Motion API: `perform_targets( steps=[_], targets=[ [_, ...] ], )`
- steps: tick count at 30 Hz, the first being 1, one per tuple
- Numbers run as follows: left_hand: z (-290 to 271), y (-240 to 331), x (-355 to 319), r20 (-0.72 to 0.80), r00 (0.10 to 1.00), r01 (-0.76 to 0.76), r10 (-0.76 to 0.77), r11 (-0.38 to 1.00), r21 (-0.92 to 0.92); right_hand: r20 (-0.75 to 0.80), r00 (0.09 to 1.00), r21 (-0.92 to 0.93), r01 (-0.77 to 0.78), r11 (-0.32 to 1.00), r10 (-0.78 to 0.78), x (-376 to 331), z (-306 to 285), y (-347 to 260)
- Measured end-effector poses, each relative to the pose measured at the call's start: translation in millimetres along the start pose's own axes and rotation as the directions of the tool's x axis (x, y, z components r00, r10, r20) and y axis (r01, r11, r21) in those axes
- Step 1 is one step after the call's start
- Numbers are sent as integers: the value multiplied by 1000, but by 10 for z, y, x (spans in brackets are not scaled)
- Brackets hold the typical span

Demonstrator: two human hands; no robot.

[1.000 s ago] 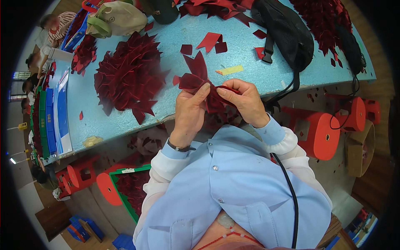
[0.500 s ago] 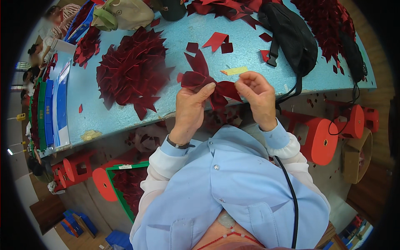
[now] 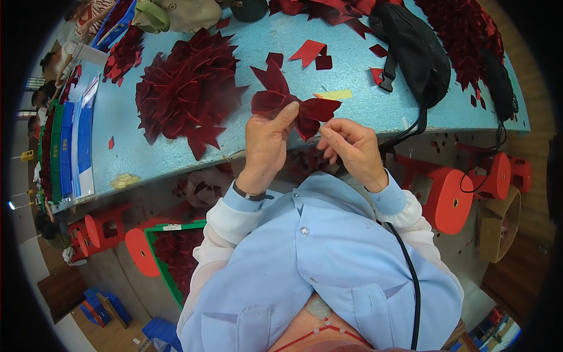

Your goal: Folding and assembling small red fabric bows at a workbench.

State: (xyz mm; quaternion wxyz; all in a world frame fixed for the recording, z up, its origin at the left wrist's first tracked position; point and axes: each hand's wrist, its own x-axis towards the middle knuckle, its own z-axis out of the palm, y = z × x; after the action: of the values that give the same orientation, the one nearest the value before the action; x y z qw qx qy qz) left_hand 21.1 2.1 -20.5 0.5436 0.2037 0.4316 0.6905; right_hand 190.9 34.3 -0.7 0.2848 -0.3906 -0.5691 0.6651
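Currently the bow (image 3: 270,104) is up over the near edge of the blue table (image 3: 141,164), gripped in the L hand (image 3: 267,141): thumb across its middle, w/ the other fingers mostly hidden behind. It's dark red, velvety, soft sheen; one rounded loop to the L, one pointed flap to the R, a long V-notched tail up top & a shorter tail hanging below. The R hand (image 3: 355,146) is just beside that lower tail, fingers curled in & thumb near the index; can't tell if it pinches or touches anything.

Counts: 1 bow in hand; 1 dark wristband (image 3: 249,195) on the L wrist; 1 big heap of dark red ribbon pcs (image 3: 182,88) just L of the bow, plus 1 smaller heap (image 3: 124,57) beyond it, too dense to count pcs. Past the bow: 1 brighter red notched strip (image 3: 309,51) w/ 2 dark red squares near it (image 3: 274,58), & 1 yellow strip (image 3: 335,94), partly behind the bow's R flap. Also 1 black bag (image 3: 410,53) on the table, R side, & 1 green crate (image 3: 165,271) of dark red pcs below table level, lower L.
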Motion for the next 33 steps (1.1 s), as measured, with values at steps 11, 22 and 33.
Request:
perform_targets(
  steps=[11,22,33],
  targets=[
    [-11,-13,16,22,998,58,-57,997,-45,-19,998,172,63,983,-61,43,97,56],
    [55,-28,-60,-8,999,-41,40,998,-43,14,1000,174,12,985,-15,44,132,77],
    [18,6,-70,8,1000,14,-14,994,-105,3,1000,156,1,988,-1,26,146,78]
  ],
)
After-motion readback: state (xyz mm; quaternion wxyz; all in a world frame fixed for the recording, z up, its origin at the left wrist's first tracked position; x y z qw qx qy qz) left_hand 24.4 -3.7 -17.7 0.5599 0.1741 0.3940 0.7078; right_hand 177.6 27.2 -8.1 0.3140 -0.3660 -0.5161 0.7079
